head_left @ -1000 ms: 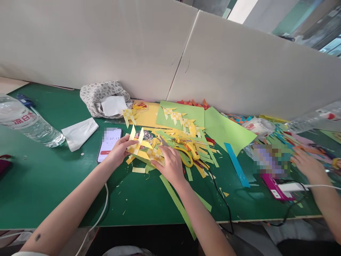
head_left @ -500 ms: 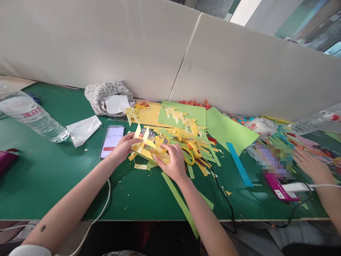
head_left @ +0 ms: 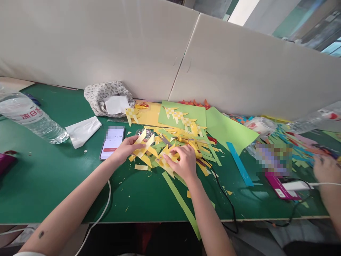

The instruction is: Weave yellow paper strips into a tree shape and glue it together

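My left hand (head_left: 128, 148) pinches a woven piece of yellow and cream paper strips (head_left: 145, 147), its pointed ends sticking up and out to the right. Close by, my right hand (head_left: 185, 160) is closed with thumb and fingers on a checkered woven paper fish (head_left: 164, 160) that has a dark dot for an eye. Beneath and behind both pieces lies a heap of yellow and green paper strips (head_left: 207, 153). Scissors (head_left: 165, 140) show partly among them. Several finished paper fish (head_left: 178, 116) lie in a row on a green sheet (head_left: 195, 110).
A phone (head_left: 113, 142) lies left of my hands, near a tissue (head_left: 84, 131) and a water bottle (head_left: 32, 115). A blue strip (head_left: 239, 163) and a black cable (head_left: 221, 192) lie to the right. A co-worker's hand (head_left: 326, 169) and a magenta power bank (head_left: 282, 188) are farther right.
My right hand has moved a little right, with its paper fish turned to show more of its checkered face. The two pieces are farther apart. The co-worker's hand has shifted right.
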